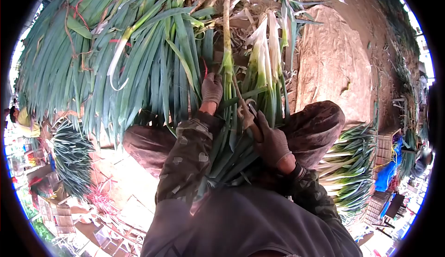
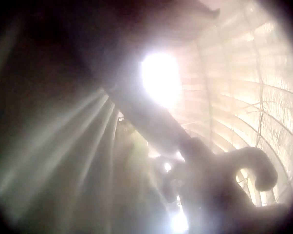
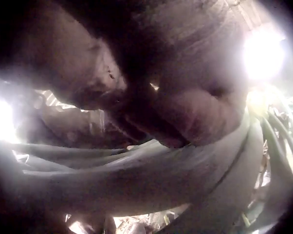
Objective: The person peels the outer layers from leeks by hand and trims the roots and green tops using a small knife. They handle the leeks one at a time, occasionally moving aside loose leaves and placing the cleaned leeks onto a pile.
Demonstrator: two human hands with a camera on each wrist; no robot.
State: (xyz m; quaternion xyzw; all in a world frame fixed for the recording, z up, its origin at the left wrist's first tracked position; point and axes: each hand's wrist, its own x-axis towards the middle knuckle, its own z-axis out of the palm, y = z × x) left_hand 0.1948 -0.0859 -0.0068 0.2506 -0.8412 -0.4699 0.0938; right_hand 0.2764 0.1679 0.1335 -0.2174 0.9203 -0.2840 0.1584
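In the head view, the gloved left hand (image 1: 212, 91) lies against green leek leaves, just left of an upright leek stalk (image 1: 227, 48); its fingers look bent, but what they hold is hidden. The gloved right hand (image 1: 274, 145) grips a hooked tool (image 1: 250, 115), its curved end beside the leaves between the person's knees. Pale, peeled-looking leek stems (image 1: 264, 57) stand behind the tool. A dark hooked shape (image 2: 253, 168) shows hazily in the left wrist view. Broad leek leaves (image 3: 151, 180) pass below the shadowed right hand (image 3: 185, 107) in the right wrist view.
A large heap of leeks (image 1: 116, 67) spreads across the left and far side. Tan sacking (image 1: 331, 62) lies at the right. More leeks lie in a pile (image 1: 350, 169) at the lower right and a bundle (image 1: 72, 157) at the lower left. Wicker baskets (image 1: 384, 152) stand at the right.
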